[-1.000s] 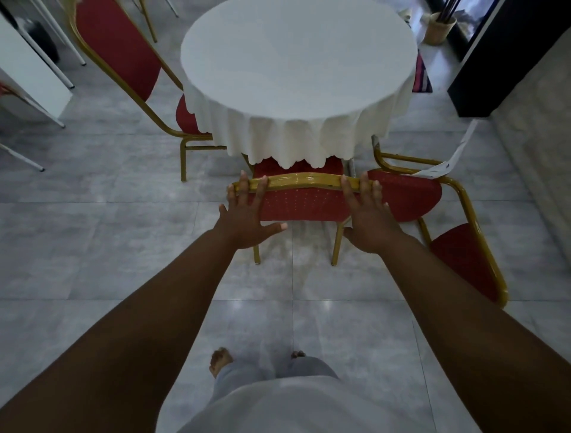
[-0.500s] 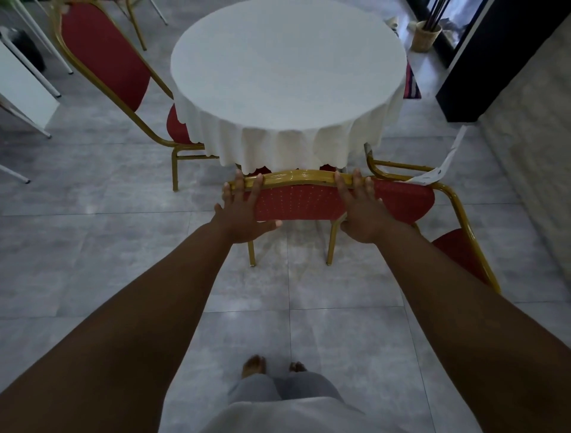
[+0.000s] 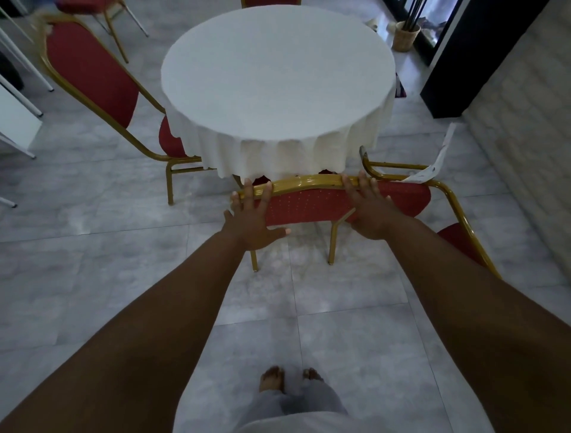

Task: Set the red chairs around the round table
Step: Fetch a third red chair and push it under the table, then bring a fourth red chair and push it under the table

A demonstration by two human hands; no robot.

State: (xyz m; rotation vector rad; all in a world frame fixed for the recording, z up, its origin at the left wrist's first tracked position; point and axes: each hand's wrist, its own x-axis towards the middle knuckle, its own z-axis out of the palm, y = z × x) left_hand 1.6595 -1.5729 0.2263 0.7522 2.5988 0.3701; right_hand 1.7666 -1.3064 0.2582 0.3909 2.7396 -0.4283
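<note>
**Sam:** Which chair is being moved right now?

**Mia:** The near red padded chair with the gold metal frame. Its seat is tucked under the cloth of the round table with the white tablecloth. Only the back and two back legs show.

**Sam:** How are the hands on it?

**Mia:** The left hand lies flat on the back with its fingers spread, tips on the gold top rail, thumb sticking out to the side. The right hand lies over the other end of the rail, fingers close together. Neither hand is wrapped tight. They press more than they squeeze.

**Sam:** So what step is this?

**Mia:** I think it is the last little push in. Next the hands should let go, and then go to the red chair lying tipped over on the right, just beside this one. It needs lifting upright.

**Sam:** How many chairs?

**Mia:** I count five red ones: this one, the tipped one, a big one on the left at the table, a bit of one past the table, and one at the top left corner. One table. Two hands.
</note>
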